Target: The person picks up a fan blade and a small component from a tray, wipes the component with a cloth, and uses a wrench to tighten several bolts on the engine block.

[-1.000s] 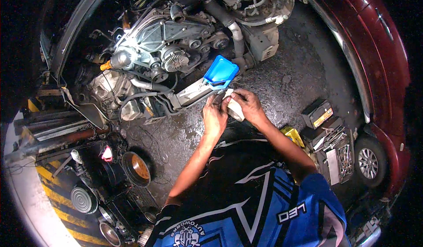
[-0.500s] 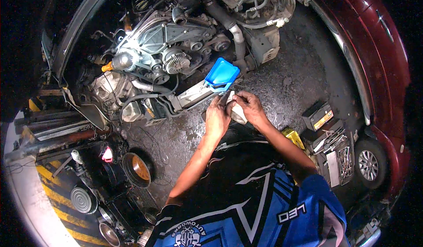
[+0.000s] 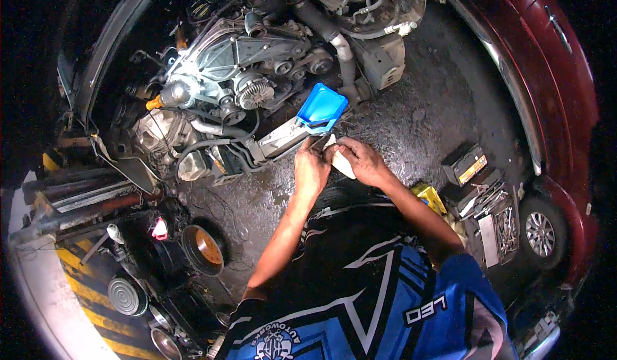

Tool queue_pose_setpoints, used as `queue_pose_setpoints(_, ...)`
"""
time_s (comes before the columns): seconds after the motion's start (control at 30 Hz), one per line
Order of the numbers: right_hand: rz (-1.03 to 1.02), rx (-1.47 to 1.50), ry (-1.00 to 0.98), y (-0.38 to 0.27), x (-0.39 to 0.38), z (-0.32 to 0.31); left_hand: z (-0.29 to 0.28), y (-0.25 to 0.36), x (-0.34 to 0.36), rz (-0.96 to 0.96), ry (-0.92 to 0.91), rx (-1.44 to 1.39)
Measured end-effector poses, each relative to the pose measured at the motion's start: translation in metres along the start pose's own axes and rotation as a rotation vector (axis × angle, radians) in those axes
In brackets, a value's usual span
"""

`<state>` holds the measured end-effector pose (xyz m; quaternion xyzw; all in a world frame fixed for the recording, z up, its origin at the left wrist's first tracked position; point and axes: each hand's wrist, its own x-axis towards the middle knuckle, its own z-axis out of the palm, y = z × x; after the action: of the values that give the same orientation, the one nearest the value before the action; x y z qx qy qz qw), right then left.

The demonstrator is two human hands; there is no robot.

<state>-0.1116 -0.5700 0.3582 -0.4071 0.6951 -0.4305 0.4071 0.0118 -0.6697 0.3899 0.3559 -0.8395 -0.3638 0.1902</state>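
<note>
White cloth [image 3: 340,162], a small pale folded piece, is sitting just above the middle of the view, and both hands are meeting on it. The right hand [image 3: 363,161] is curling its fingers around the cloth from the 3 o'clock side and gripping it. The left hand [image 3: 311,170] is pressing in from the 9 o'clock side with its fingers bent narrow; it is touching the cloth's upper end, though whether it is also pinching something thin there is too small to tell. Just beyond the hands, toward 12 o'clock, a blue plastic container [image 3: 321,108] is lying tilted against a grey metal part [image 3: 281,140] of the engine [image 3: 238,87], which is resting on the dark oily floor [image 3: 418,112]. A red car body [image 3: 546,71] is curving along the 2 o'clock edge. An open tray of tools [image 3: 491,212] is lying at 4 o'clock, near the right forearm. Round metal parts [image 3: 204,249] are lying toward 8 o'clock
</note>
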Motion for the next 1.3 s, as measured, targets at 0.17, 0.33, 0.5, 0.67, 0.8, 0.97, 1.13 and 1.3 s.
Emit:
queue_pose_setpoints(0.17,0.045,-0.029,-0.05,-0.008,-0.003,0.003,0.005,-0.013,0.002,0.056,0.033,0.036)
queue_pose_setpoints(0.33,0.05,-0.016,0.104,-0.008,-0.003,0.008,0.009,-0.022,-0.004,-0.05,0.06,0.02)
queue_pose_setpoints(0.5,-0.003,-0.127,0.088,-0.017,-0.006,0.005,0.006,-0.026,-0.005,-0.158,-0.053,-0.044)
queue_pose_setpoints(0.67,-0.202,-0.204,0.238,0.002,0.001,0.009,-0.001,-0.015,-0.003,-0.243,-0.147,-0.202)
queue_pose_setpoints(0.8,-0.171,-0.18,0.215,0.0,0.004,0.01,0.005,-0.024,-0.003,-0.124,-0.078,-0.085)
queue_pose_setpoints(0.97,-0.083,-0.163,0.229,0.001,0.004,0.013,0.016,-0.04,-0.003,-0.088,-0.095,-0.051)
queue_pose_setpoints(1.13,0.043,-0.116,0.19,-0.001,0.001,0.009,0.017,-0.019,-0.002,-0.142,0.018,0.126)
queue_pose_setpoints(1.3,0.038,-0.051,0.134,0.01,0.001,0.016,0.023,-0.039,0.001,-0.029,0.006,0.207)
